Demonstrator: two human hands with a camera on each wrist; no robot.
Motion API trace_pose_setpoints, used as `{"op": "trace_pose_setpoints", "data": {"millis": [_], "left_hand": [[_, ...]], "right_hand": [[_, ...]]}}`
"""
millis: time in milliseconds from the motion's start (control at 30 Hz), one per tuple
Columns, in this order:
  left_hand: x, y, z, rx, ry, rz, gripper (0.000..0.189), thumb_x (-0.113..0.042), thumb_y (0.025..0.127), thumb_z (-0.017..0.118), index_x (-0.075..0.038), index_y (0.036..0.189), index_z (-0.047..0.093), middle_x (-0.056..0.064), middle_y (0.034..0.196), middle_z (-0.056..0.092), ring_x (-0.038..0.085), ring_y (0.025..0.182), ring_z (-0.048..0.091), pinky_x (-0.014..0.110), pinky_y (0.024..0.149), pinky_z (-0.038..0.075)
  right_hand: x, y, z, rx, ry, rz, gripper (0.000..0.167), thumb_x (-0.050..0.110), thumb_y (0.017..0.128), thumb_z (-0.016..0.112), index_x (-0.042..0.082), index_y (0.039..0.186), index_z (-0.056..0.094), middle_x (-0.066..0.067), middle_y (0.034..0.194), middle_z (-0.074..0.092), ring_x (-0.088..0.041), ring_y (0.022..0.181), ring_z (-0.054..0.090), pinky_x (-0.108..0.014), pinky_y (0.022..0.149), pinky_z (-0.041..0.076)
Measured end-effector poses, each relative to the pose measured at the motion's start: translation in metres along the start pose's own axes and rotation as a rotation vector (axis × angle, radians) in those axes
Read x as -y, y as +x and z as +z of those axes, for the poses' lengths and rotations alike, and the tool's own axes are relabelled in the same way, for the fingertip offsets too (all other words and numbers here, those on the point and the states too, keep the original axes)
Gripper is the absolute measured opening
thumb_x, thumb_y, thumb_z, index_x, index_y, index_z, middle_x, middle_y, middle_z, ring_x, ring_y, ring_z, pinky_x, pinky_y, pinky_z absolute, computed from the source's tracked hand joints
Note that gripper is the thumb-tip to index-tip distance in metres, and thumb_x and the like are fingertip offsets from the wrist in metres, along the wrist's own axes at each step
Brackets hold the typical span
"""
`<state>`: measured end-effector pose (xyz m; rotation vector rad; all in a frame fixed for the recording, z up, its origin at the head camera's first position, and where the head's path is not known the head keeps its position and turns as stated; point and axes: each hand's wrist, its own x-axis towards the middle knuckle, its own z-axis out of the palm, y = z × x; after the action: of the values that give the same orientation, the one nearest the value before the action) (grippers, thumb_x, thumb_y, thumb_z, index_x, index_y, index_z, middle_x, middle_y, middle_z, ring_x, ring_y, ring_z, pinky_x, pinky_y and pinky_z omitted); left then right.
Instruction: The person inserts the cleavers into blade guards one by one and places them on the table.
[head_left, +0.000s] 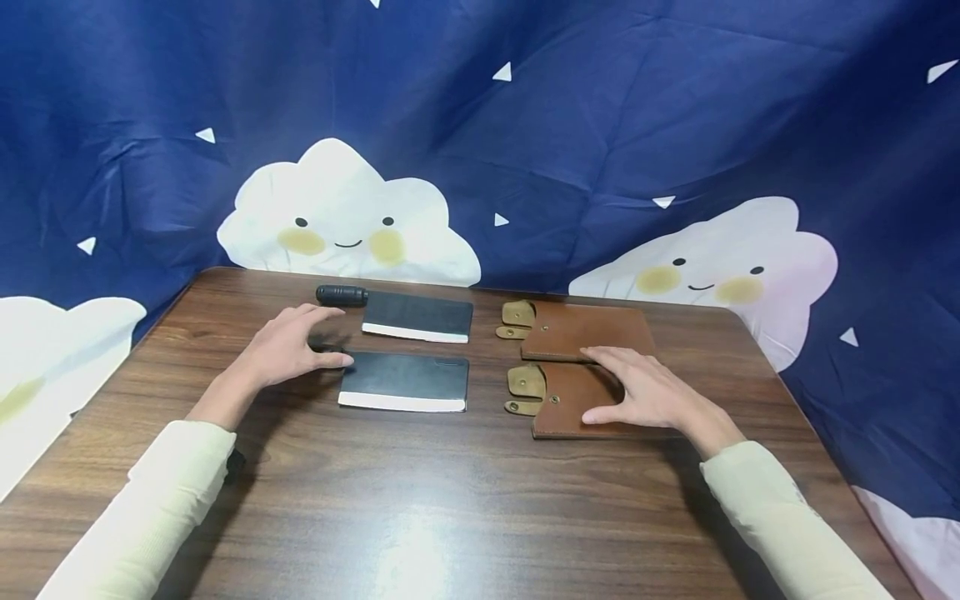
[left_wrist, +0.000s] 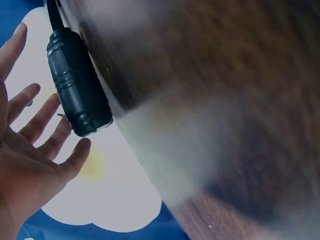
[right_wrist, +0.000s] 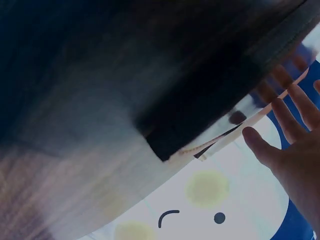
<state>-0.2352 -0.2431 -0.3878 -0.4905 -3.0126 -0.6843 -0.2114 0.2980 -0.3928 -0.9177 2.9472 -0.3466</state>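
Note:
Two cleavers with dark blades and pale cutting edges lie one behind the other on the table. My left hand (head_left: pixel 288 346) is over the handle of the near cleaver (head_left: pixel 405 382), fingers spread and holding nothing; it hides most of that handle. In the left wrist view a black ribbed handle (left_wrist: pixel 77 82) stands beside my fingers. Behind is the far cleaver (head_left: pixel 417 315), its black handle pointing left. My right hand (head_left: pixel 648 390), also spread and gripping nothing, hovers over the near brown leather sheath (head_left: pixel 570 408). Beyond it lies the far leather sheath (head_left: pixel 592 327), strap to the left.
The things lie on a brown wood-grain table (head_left: pixel 420 500) with a bright glare spot toward the front. A blue curtain (head_left: pixel 562 125) with white smiling clouds hangs right behind the table's back edge.

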Motion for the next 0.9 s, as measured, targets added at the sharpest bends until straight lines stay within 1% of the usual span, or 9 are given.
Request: {"op": "trace_pose_setpoints", "data": {"millis": [100, 200, 267, 367, 500, 700, 767, 900], "left_hand": [[0.006, 0.001, 0.000, 0.049, -0.101, -0.023, 0.084, -0.056, 0.080, 0.082, -0.008, 0.144, 0.054, 0.020, 0.143, 0.053, 0.043, 0.133, 0.045, 0.063, 0.104, 0.037], [0.013, 0.002, 0.001, 0.095, -0.211, -0.036, 0.084, -0.051, 0.080, 0.084, -0.005, 0.143, 0.053, 0.021, 0.140, 0.056, 0.042, 0.132, 0.048, 0.060, 0.106, 0.036], [0.017, 0.002, 0.001, 0.116, -0.266, -0.031, 0.082, -0.047, 0.080, 0.085, -0.003, 0.142, 0.054, 0.022, 0.137, 0.058, 0.042, 0.129, 0.050, 0.059, 0.106, 0.037], [0.020, 0.002, 0.001, 0.135, -0.318, -0.014, 0.077, -0.041, 0.082, 0.085, -0.001, 0.140, 0.055, 0.023, 0.134, 0.060, 0.042, 0.126, 0.054, 0.058, 0.106, 0.038], [0.021, 0.001, 0.001, 0.165, -0.341, 0.004, 0.071, -0.036, 0.083, 0.085, 0.001, 0.137, 0.057, 0.022, 0.130, 0.063, 0.039, 0.120, 0.058, 0.053, 0.103, 0.041], [0.019, 0.001, 0.001, 0.226, -0.337, -0.023, 0.063, -0.034, 0.083, 0.085, 0.001, 0.131, 0.062, 0.016, 0.121, 0.067, 0.027, 0.104, 0.060, 0.039, 0.092, 0.046], [0.019, 0.002, 0.001, 0.224, -0.319, -0.020, 0.058, -0.031, 0.084, 0.085, 0.001, 0.127, 0.065, 0.014, 0.115, 0.069, 0.025, 0.099, 0.060, 0.038, 0.089, 0.046], [0.018, 0.006, 0.002, 0.207, -0.271, 0.007, 0.047, -0.030, 0.084, 0.085, -0.001, 0.118, 0.070, 0.009, 0.104, 0.071, 0.023, 0.093, 0.060, 0.038, 0.085, 0.046]], "right_hand": [[0.000, 0.000, 0.003, 0.008, -0.017, -0.016, 0.108, 0.079, 0.074, 0.070, 0.008, 0.151, 0.046, -0.015, 0.151, 0.049, -0.039, 0.139, 0.042, -0.067, 0.104, 0.035], [0.000, -0.001, 0.005, 0.016, -0.037, -0.026, 0.111, 0.082, 0.071, 0.070, 0.008, 0.150, 0.048, -0.015, 0.150, 0.049, -0.039, 0.138, 0.043, -0.068, 0.102, 0.035], [0.000, -0.002, 0.006, 0.020, -0.046, -0.028, 0.114, 0.084, 0.069, 0.070, 0.008, 0.150, 0.049, -0.016, 0.151, 0.048, -0.039, 0.138, 0.042, -0.068, 0.102, 0.035], [0.001, -0.003, 0.007, 0.025, -0.047, -0.027, 0.117, 0.086, 0.065, 0.070, 0.009, 0.150, 0.048, -0.015, 0.152, 0.047, -0.039, 0.139, 0.041, -0.069, 0.102, 0.034], [0.003, -0.003, 0.008, 0.021, -0.028, -0.028, 0.118, 0.085, 0.062, 0.073, 0.010, 0.150, 0.050, -0.013, 0.150, 0.048, -0.036, 0.138, 0.042, -0.068, 0.102, 0.035], [0.004, 0.000, 0.009, 0.010, -0.029, -0.060, 0.115, 0.082, 0.059, 0.078, 0.012, 0.146, 0.054, -0.011, 0.143, 0.052, -0.034, 0.129, 0.047, -0.061, 0.101, 0.038], [0.004, 0.000, 0.009, 0.012, -0.036, -0.066, 0.115, 0.082, 0.059, 0.078, 0.011, 0.146, 0.054, -0.011, 0.143, 0.052, -0.034, 0.129, 0.047, -0.060, 0.101, 0.039], [0.005, -0.001, 0.007, 0.032, -0.034, -0.058, 0.119, 0.083, 0.057, 0.078, 0.011, 0.148, 0.052, -0.011, 0.144, 0.051, -0.034, 0.129, 0.047, -0.061, 0.100, 0.039]]}}
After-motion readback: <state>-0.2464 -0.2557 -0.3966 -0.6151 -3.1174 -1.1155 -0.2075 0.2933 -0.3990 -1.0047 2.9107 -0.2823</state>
